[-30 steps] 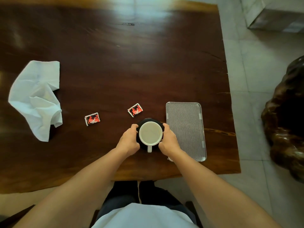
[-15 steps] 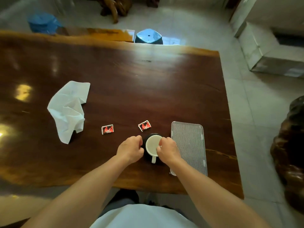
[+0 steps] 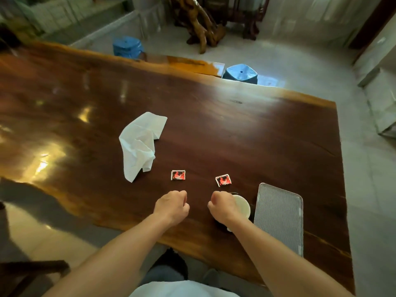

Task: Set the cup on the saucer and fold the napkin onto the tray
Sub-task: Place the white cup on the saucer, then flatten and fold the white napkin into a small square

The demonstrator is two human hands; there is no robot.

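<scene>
A white cup [image 3: 243, 207] stands on a black saucer [image 3: 252, 213] near the table's front edge; the saucer is mostly hidden beneath it. My right hand [image 3: 222, 207] is curled at the cup's left side and covers part of it. My left hand [image 3: 172, 207] hovers as a loose fist over bare wood, apart from the cup. A crumpled white napkin [image 3: 140, 144] lies farther back on the left. The grey ribbed tray [image 3: 279, 217] sits just right of the saucer with nothing on it.
Two small red-and-white packets [image 3: 178, 175] [image 3: 223, 180] lie between the napkin and the cup. Beyond the dark wooden table [image 3: 235, 129] stand two blue stools [image 3: 240, 73] and a carved wooden root piece [image 3: 201, 24]. The table's right edge is close to the tray.
Both hands were around the cup and saucer; my left hand has drawn away to the left and closed. The camera has tilted up and turned left, showing more of the room.
</scene>
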